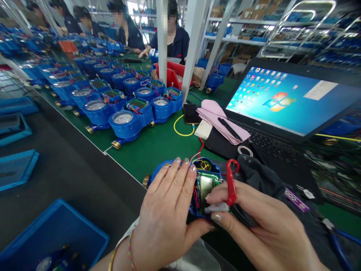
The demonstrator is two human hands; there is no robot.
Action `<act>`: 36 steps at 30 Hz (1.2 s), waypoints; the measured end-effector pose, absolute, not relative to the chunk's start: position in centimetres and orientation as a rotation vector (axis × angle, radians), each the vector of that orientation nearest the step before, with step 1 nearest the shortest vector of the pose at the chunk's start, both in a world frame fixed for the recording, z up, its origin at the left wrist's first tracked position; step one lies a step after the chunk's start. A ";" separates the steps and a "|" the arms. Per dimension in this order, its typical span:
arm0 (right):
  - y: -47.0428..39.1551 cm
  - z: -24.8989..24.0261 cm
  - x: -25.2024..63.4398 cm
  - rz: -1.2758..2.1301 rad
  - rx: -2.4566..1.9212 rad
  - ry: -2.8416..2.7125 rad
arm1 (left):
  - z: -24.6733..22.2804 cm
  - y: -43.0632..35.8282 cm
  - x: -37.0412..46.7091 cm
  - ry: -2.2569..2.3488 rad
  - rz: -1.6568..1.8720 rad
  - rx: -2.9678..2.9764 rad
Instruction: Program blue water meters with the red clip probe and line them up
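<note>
In front of me lies a blue water meter (159, 168) with its electronics housing uncovered, showing a green circuit board with a display (207, 185) and thin coloured wires. My left hand (166, 203) rests flat over the meter body, fingers stretched out, hiding most of it. Between thumb and fingers, my right hand (262, 222) pinches a small greyish piece (217, 207) at the lower edge of the display. A red hook-shaped part (231, 182) rises from the same grip; whether the two are joined I cannot tell. A brass fitting (146, 181) sticks out on the left.
Rows of blue meters (122, 118) stand at the far left. A laptop (282, 101), pink cloth (220, 120), phone (191, 113) and dark cloth (262, 177) lie to the right. Pliers (334, 237) sit at the right edge. A blue tray (93, 229) is lower left. Several people sit opposite.
</note>
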State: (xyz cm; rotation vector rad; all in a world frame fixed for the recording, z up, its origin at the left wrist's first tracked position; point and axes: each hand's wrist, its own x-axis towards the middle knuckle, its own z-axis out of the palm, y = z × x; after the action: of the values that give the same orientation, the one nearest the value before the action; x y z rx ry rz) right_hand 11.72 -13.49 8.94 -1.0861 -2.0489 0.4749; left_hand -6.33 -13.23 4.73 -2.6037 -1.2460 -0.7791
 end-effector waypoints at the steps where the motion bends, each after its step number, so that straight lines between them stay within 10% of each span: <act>1: -13.5 8.9 11.7 0.475 -1.095 -2.046 | 4.7 -13.2 -6.3 -1.249 -0.778 -2.607; 36: -14.2 8.6 11.6 0.248 -1.095 -2.186 | 4.9 -13.2 -6.0 -1.291 -0.925 -2.591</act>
State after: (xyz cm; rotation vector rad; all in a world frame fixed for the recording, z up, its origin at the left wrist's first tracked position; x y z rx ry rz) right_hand 11.57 -14.17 8.61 -1.0951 -2.1865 0.2485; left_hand -5.97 -13.19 4.86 -2.5905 -1.2907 -0.9255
